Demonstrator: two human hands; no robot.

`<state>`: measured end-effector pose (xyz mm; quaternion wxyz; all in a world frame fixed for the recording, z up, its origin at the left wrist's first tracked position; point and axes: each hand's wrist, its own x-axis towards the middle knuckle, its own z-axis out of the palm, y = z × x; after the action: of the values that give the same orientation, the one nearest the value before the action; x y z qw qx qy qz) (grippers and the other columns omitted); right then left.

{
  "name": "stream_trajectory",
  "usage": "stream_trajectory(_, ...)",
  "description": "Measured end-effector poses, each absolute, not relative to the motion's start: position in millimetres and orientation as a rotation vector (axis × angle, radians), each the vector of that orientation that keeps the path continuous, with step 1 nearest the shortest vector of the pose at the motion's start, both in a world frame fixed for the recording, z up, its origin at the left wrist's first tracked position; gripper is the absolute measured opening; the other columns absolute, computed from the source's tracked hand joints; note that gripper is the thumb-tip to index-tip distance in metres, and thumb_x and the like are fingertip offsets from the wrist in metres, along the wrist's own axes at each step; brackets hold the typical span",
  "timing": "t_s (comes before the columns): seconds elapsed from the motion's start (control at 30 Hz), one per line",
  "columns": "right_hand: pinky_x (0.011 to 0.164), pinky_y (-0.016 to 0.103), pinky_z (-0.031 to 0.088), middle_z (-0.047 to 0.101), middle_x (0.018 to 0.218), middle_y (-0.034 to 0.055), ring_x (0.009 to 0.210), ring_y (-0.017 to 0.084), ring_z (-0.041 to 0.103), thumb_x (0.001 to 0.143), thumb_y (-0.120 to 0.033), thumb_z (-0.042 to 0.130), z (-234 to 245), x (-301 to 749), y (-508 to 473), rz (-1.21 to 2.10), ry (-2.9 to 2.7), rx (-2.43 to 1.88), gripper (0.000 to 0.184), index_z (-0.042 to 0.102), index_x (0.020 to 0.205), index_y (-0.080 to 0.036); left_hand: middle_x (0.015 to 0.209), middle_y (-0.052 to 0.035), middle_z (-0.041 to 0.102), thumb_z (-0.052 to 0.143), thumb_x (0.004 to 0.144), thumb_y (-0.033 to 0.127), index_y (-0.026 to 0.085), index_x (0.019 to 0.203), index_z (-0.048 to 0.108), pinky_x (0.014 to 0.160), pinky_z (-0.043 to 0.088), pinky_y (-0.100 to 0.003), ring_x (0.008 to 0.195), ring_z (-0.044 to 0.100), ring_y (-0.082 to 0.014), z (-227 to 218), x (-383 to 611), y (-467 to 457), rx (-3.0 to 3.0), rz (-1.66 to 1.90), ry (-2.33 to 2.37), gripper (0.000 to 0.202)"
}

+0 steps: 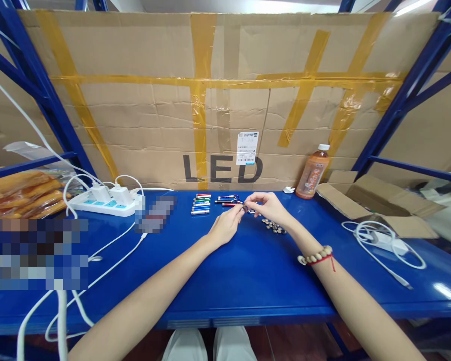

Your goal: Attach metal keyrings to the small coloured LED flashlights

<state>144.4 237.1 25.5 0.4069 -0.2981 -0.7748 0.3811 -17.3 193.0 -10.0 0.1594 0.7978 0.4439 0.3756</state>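
Glossy blue desk [248, 286] against matt, creased cardboard [154, 125].
The slim tubes [201, 204] have a shiny, metallic-looking finish, and the small discs [273, 226] gleam like polished metal. Smooth, glossy plastic makes up the bottle [311, 173]; the power strip [107, 205] is smooth white plastic. Amber tape [200, 120] shines on the cardboard, near a paper label [246, 149]. The rack post [402, 98] looks like gloss-painted metal, the bracelet beads [321, 254] smooth, the trousers [235, 343] matt cloth.

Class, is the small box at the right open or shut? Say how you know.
Open: the box has its flaps spread outward.
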Motion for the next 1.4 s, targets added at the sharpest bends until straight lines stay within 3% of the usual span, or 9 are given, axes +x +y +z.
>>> stream_trajectory(0.5,0.046,0.02,0.044,0.061,0.066,0.0031,0.055,0.009,0.053,0.057,-0.04,0.072,28,149,238,1.303,-1.849,-0.854,0.034,0.064,0.073,-0.011,0.079,-0.001,0.056,0.026,0.09,0.029,0.023,0.116,0.041,0.065,0.037,-0.024,0.069,0.052,-0.0139,-8,-17,188,2.268,1.062,1.329,0.031)
stream_trajectory(0.8,0.045,0.019,0.044,0.06,0.081,0.0058,0.063,0.011,0.053,0.066,-0.037,0.067,25,150,240,0.923,-2.013,-0.715,0.026,0.068,0.08,-0.015,0.074,-0.0001,0.054,0.026,0.09,0.031,0.023,0.116,0.046,0.066,0.037,-0.023,0.067,0.051,-0.0124,-13,-19,196,2.192,1.13,1.293,0.033)
stream_trajectory(1.07,0.046,0.022,0.046,0.059,0.089,0.0067,0.064,0.012,0.055,0.066,-0.037,0.067,27,157,240,0.953,-2.13,-0.669,0.024,0.071,0.081,-0.019,0.07,0.0006,0.051,0.027,0.09,0.029,0.018,0.098,0.051,0.063,0.035,-0.021,0.063,0.046,-0.0107,-16,-19,200,2.229,1.106,1.217,0.028)
stream_trajectory(1.2,0.049,0.023,0.047,0.06,0.087,0.0074,0.068,0.014,0.057,0.066,-0.038,0.068,25,157,242,0.929,-2.133,-0.658,0.022,0.07,0.075,-0.018,0.068,0.0011,0.049,0.025,0.09,0.029,0.017,0.088,0.048,0.063,0.034,-0.022,0.061,0.045,-0.0105,-16,-20,200,2.243,1.073,1.194,0.026)
stream_trajectory(1.4,0.047,0.022,0.045,0.061,0.083,0.0078,0.07,0.015,0.057,0.065,-0.04,0.068,23,154,241,0.916,-2.14,-0.628,0.023,0.069,0.067,-0.017,0.07,0.0007,0.048,0.026,0.09,0.03,0.019,0.085,0.041,0.059,0.032,-0.023,0.064,0.045,-0.012,-15,-22,195,2.228,0.998,1.243,0.02)
